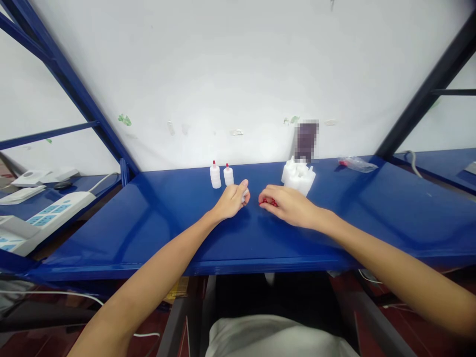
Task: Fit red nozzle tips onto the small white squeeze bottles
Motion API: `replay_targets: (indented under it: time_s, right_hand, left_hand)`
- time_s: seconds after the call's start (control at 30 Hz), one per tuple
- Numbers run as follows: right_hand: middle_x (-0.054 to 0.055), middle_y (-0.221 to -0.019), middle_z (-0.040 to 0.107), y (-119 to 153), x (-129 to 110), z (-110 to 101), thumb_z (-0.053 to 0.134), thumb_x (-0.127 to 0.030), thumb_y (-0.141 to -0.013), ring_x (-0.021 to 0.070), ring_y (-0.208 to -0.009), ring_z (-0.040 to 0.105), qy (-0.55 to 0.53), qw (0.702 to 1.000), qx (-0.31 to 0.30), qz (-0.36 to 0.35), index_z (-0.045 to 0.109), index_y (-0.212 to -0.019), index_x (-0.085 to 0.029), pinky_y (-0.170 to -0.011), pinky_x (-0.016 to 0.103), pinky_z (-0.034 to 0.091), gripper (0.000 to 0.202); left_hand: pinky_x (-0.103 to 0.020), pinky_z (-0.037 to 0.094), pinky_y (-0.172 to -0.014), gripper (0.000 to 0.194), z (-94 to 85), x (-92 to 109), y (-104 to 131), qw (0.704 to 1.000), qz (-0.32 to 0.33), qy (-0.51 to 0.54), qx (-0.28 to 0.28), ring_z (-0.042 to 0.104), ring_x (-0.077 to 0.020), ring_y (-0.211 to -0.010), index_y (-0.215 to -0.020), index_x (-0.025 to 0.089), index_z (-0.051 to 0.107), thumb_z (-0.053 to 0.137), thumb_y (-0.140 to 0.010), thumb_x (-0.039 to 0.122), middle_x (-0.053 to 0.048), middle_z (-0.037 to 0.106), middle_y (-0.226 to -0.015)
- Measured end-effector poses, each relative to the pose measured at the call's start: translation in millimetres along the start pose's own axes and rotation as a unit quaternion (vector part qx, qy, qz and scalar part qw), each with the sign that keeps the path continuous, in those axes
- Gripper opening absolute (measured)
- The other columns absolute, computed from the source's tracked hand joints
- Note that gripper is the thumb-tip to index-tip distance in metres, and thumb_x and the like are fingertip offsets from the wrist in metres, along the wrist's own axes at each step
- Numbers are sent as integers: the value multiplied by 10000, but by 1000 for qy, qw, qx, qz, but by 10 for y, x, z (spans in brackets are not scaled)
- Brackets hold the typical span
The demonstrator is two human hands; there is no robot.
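Note:
My left hand (231,201) is closed around a small white bottle (243,197), most of it hidden by the fingers. To its right, my right hand (286,204) curls over several small red caps (273,202) at the tabletop; whether some lie on the surface is unclear. Behind my left hand stand two white squeeze bottles with red tips, a taller one (215,176) and a shorter one (228,176), both upright. A cluster of white bottles (298,176) sits just beyond my right hand.
The blue table (156,218) runs against a white wall. A clear plastic bag (357,164) with something red inside lies at the back right. A blurred-out dark rectangle (307,141) leans by the wall. A white power strip (55,218) is on the left, beside blue frame posts.

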State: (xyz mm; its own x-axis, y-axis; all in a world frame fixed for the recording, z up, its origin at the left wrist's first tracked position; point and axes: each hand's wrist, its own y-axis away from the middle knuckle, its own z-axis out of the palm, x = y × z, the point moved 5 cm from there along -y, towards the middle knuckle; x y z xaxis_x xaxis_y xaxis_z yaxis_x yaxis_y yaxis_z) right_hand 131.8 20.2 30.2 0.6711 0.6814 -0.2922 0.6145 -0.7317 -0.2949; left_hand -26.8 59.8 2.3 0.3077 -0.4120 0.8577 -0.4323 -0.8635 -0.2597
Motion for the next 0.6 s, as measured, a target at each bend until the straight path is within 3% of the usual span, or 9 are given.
replay_targets:
  time_s: [0.1, 0.17, 0.37, 0.6]
  right_hand:
    - [26, -835, 646, -91, -86, -106, 576, -274, -923, 144, -678, 556, -101, 990, 94, 17, 640, -934, -193, -655, 276, 409, 103]
    - [18, -813, 651, -147, -129, -118, 598, -292, -910, 129, -625, 532, -140, 982, 124, 23, 648, -917, -190, -651, 279, 415, 113]
    - [7, -792, 652, -213, -187, -27, 608, -266, -881, 118, -598, 503, -159, 978, 132, 21, 658, -888, -196, -625, 271, 408, 87]
    - [10, -811, 637, -249, -351, -45, 600, -229, -873, 105, -593, 485, -182, 970, 155, -34, 656, -861, -193, -614, 258, 403, 68]
  left_hand:
    - [-244, 311, -525, 592, 34, 35, 20, 999, 24, 35, -14, 371, -91, -472, -591, 158, 510, 280, -997, 524, 30, 405, -495]
    - [-251, 296, -520, 547, 39, 53, 34, 998, 38, 44, -18, 344, -90, -478, -566, 159, 489, 321, -977, 476, 28, 393, -500]
    - [-275, 264, -507, 455, 3, 78, 52, 997, 62, 45, -23, 329, -97, -473, -500, 166, 475, 404, -869, 424, 16, 392, -466]
    - [-267, 225, -477, 332, -54, 103, 50, 983, 101, 152, 5, 294, -78, -448, -437, 175, 405, 489, -719, 328, 22, 365, -440]
